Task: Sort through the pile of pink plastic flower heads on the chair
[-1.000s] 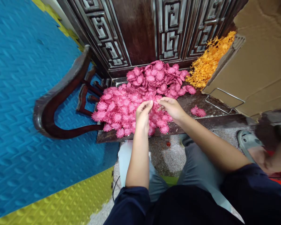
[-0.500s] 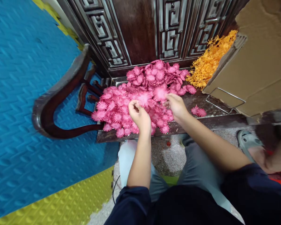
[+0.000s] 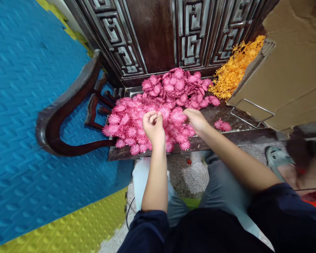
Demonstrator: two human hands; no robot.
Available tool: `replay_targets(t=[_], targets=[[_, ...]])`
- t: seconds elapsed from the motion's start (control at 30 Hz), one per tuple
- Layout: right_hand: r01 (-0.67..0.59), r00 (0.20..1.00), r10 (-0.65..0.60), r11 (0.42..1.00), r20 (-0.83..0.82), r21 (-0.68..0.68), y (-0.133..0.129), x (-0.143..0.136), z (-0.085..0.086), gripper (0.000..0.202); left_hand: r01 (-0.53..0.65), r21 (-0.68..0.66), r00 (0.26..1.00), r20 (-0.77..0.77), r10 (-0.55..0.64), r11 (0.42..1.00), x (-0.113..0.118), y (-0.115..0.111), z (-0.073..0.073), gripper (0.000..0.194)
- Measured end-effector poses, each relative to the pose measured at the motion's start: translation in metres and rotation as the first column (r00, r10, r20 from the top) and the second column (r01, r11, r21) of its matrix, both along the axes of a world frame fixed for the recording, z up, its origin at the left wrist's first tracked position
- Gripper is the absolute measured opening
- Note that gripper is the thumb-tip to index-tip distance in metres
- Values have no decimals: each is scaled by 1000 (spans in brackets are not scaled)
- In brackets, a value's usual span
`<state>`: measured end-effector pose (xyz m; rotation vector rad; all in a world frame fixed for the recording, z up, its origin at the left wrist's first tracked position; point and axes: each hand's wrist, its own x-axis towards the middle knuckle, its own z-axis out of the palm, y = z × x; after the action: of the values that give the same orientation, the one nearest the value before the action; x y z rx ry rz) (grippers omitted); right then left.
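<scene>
Pink artificial flower pieces with fringed petals form a broad pile (image 3: 133, 121) on the dark wooden bench. Above its front part, my left hand (image 3: 155, 127) is closed in a pinch, thumb and forefinger at the edge of a pink flower (image 3: 164, 112). To its right, my right hand (image 3: 197, 121) pinches the side of another pink flower (image 3: 177, 116). These two flowers are side by side, facing up, very close together. Whether they touch cannot be made out. The fingertips of my right hand are partly hidden behind the petals.
Orange flower pieces (image 3: 229, 77) lie at the back right beside a cardboard sheet (image 3: 287, 73) with a metal wire handle (image 3: 252, 123). Two loose pink flowers (image 3: 222, 125) rest on the bench (image 3: 242, 135). The curved armrest (image 3: 50, 130) stands left. Another person's sandalled foot (image 3: 281, 158) shows at right.
My left hand has shifted slightly left and down. The flower in my right hand has moved a little down and toward the left one, and both flowers look sharper.
</scene>
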<state>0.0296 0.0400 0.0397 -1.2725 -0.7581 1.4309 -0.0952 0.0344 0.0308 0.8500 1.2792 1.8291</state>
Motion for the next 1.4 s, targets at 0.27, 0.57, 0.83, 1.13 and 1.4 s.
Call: replay_targets(t=[0.27,0.57,0.83,1.13,1.4], targets=[[-196,976,184,974,115,109,-3,0,-1,21,114,-55,992,-55,-117,992,3,-2,-2,24],[-272,961,255,942,106,198,-8,-5,5,13,177,-89,976,-109,-186,980,7,-3,-7,21],[-211,975,187,953,123,219,-7,-5,0,14,197,-95,974,-94,-206,976,9,-4,-6,18],[-70,987,50,988,150,135,-5,1,5,10,-162,-45,987,-3,162,986,-10,4,-7,12],[-148,987,136,977,87,156,-7,-4,7,10,-111,-113,986,114,124,987,-16,4,-2,19]])
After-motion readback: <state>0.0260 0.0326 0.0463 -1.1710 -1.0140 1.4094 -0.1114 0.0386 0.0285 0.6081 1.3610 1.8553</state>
